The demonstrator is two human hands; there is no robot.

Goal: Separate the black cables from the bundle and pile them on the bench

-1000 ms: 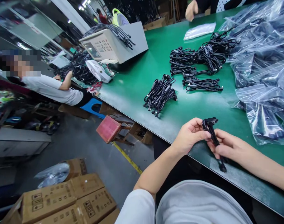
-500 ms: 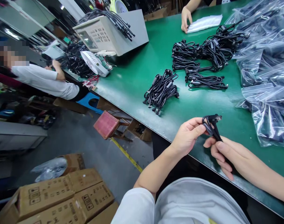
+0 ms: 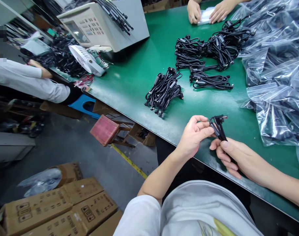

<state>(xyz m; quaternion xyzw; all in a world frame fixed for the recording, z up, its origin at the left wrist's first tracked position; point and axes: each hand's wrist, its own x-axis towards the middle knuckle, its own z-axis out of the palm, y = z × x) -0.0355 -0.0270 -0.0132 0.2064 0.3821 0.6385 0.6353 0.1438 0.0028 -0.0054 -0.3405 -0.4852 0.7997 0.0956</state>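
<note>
Over the front edge of the green table, a folded black cable [image 3: 218, 127] with a small metal plug at its upper end is held between my hands. My right hand [image 3: 234, 155] grips its lower part, thumb on top and fingers curled beneath. On the other side, my left hand [image 3: 194, 135] pinches the cable's upper loop between thumb and fingertips. Past my hands lie a pile of folded black cables [image 3: 164, 91] and a single folded cable bundle [image 3: 212, 81], with a larger cable heap [image 3: 219, 47] behind.
Clear plastic bags [image 3: 274, 114] of cables cover the table's right side. A co-worker's hands [image 3: 222, 11] rest on small clear bags [image 3: 205, 16] at the far edge. A beige instrument [image 3: 90, 28] and white fan [image 3: 84, 60] stand left. A stool [image 3: 104, 130] and cartons [image 3: 53, 209] are below.
The view has shifted slightly, so the scene sits further left and up. The co-worker's second hand has come onto the clear bags. My hands keep nearly the same hold on the cable.
</note>
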